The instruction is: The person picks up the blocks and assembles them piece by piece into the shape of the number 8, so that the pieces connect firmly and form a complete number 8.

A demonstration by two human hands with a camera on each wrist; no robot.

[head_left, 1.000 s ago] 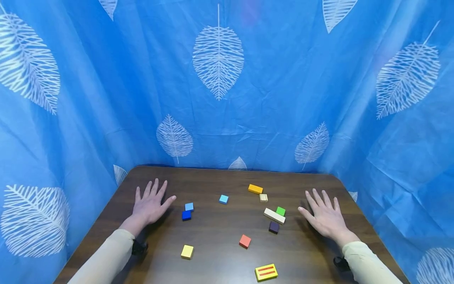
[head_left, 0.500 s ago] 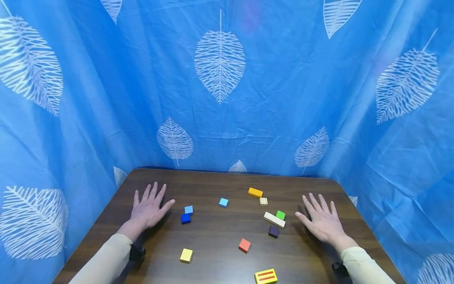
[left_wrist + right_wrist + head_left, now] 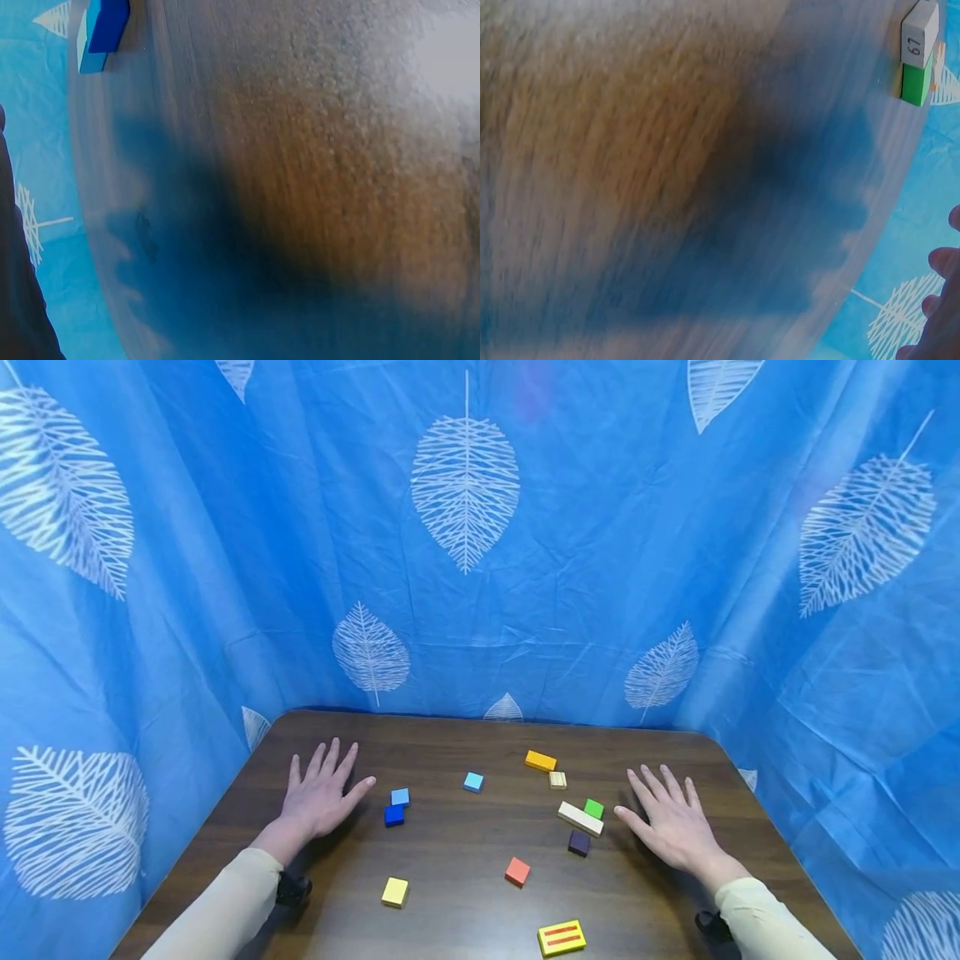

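Observation:
My left hand (image 3: 318, 793) is at the left of the brown table with its fingers spread, holding nothing. Nearest to it are a light blue block (image 3: 400, 797) and a dark blue block (image 3: 393, 815), side by side. On the right side my right hand (image 3: 671, 822) has its fingers spread, also with nothing in it. Left of that hand lie a long cream block (image 3: 581, 818), a green block (image 3: 593, 808) against it and a dark purple block (image 3: 579, 842). In the right wrist view the cream block (image 3: 919, 34) shows the marking 67.
Farther back lie an orange block (image 3: 541, 761), a striped block (image 3: 557, 780) and another light blue block (image 3: 473, 782). Toward the front are a red block (image 3: 517, 872), a pale yellow block (image 3: 395, 892) and a yellow block with red stripes (image 3: 562, 938). A blue curtain (image 3: 555, 635) surrounds the table.
My right hand has moved a little to the left, closer to the green and cream blocks. The left hand has hardly moved, and the blocks lie as before.

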